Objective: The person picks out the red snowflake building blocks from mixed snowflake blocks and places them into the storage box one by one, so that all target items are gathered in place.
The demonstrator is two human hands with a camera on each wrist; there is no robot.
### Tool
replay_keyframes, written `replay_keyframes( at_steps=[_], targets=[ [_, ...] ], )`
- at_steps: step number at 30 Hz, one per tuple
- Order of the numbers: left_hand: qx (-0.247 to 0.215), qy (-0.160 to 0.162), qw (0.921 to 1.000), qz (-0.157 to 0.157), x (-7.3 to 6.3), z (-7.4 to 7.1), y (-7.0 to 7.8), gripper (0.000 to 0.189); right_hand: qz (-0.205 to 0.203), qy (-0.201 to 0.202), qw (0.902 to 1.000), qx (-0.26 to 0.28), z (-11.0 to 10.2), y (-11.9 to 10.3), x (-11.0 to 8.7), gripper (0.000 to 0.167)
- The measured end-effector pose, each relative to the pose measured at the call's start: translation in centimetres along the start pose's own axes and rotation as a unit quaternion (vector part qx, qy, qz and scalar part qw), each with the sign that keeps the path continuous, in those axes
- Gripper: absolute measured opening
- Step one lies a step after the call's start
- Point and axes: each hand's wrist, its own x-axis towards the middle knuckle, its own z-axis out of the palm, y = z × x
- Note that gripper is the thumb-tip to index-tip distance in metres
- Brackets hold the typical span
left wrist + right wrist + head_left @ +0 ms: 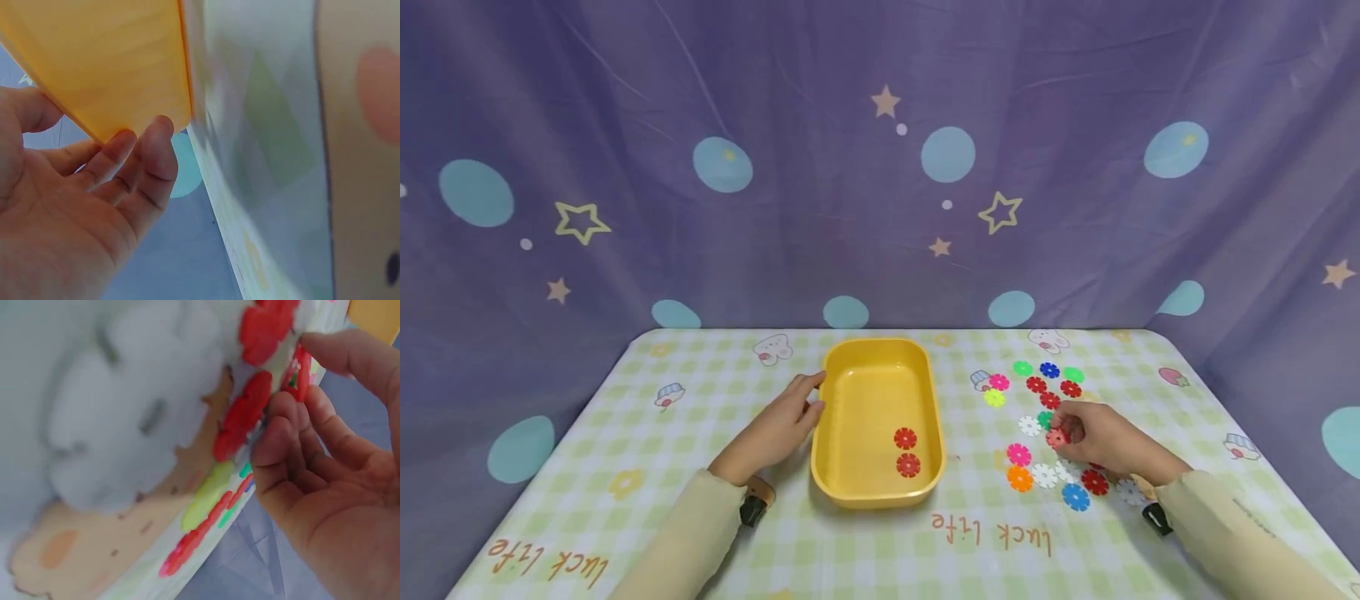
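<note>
On the left, my left hand (784, 423) touches the outer left wall of a yellow plastic tray (877, 502); its fingertips lie against that wall in the left wrist view. Two red snowflake discs (906, 451) lie inside the tray near its front right corner. My right hand (1099, 437) pinches a red snowflake disc (303, 374) between thumb and fingers, just over the scattered pieces. Beneath and around that hand are more discs, among them a green one (1046, 421), white ones (1043, 476) and a red one (1094, 482). Part of this group is hidden by the hand.
Farther back on the right lie several more discs, including a dark blue one (1049, 370) and a yellow one (994, 397). An orange disc (1020, 478) and a blue disc (1076, 497) lie nearer. A checked cloth (700, 433) covers the table; a purple curtain (820, 208) hangs behind.
</note>
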Motion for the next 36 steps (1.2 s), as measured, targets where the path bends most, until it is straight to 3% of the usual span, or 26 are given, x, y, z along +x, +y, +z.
replay_keyframes(
  at_steps=[8,12,17,22,26,32,36],
  targets=[
    [0.011,0.001,0.9999,-0.004,0.0,0.2,-0.1,0.049,0.001,0.04,0.9989,-0.026,1.0,-0.2,-0.2,0.029],
    [0.015,0.004,0.9999,0.0,-0.1,0.3,-0.2,0.049,-0.019,0.058,0.9975,-0.035,1.4,-0.1,-0.4,0.03],
    [0.015,0.007,0.9999,0.003,-0.1,0.2,-0.1,0.05,-0.109,0.101,0.988,-0.044,1.3,-1.5,-0.1,0.03],
    [0.017,0.006,0.9998,-0.01,-0.1,0.1,0.2,0.05,-0.209,0.123,0.9692,-0.04,0.6,-5.4,1.1,0.031],
    [0.013,0.002,0.9998,-0.018,-0.1,0.0,0.4,0.05,-0.266,0.102,0.958,-0.033,0.7,-9.1,2.9,0.03],
    [0.016,0.003,0.9995,-0.028,-0.2,0.1,0.7,0.051,-0.341,0.033,0.9376,-0.061,3.0,-13.7,6.9,0.03],
    [0.013,0.003,0.9994,-0.031,-0.2,0.1,0.9,0.051,-0.351,0.002,0.9307,-0.104,4.4,-15.4,9.4,0.026]
  ],
)
